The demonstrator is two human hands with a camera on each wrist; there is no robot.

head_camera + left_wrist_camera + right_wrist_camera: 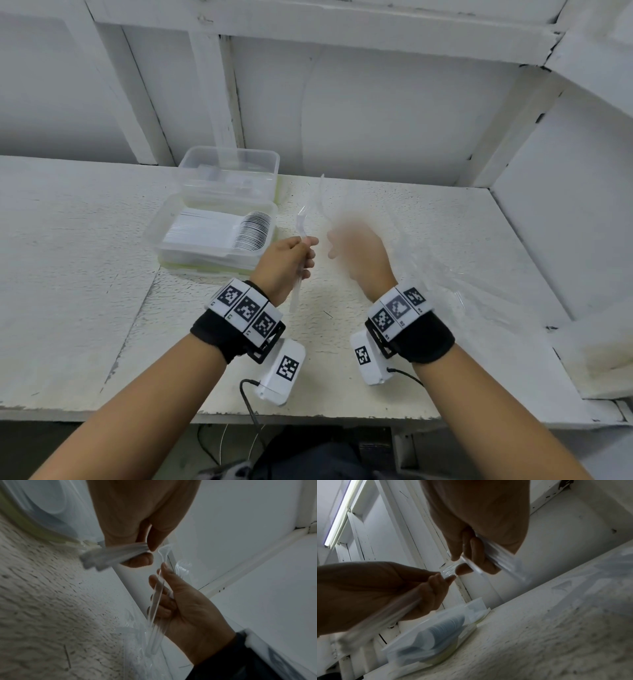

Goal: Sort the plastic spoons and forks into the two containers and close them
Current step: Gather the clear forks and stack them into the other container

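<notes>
My left hand point(310, 253) grips a small bundle of clear plastic forks point(300, 226), tines pointing up and away; the left wrist view shows the thumb and fingers pinching that bundle point(113, 557). Just to its right my blurred right hand point(334, 245) holds a clear utensil point(322, 192) upright; whether it is a fork or a spoon I cannot tell. The right wrist view has its fingers curled round the handle point(488, 561). Left of the hands the near clear container point(161, 222) holds a row of stacked spoons point(250, 229). The far container point(229, 161) behind it stands uncovered.
A clear plastic bag with loose clear cutlery point(431, 270) lies on the white table point(85, 257) to the right of my right hand. White wall panels rise behind the containers, and a raised white ledge point(599, 359) borders the table's right side.
</notes>
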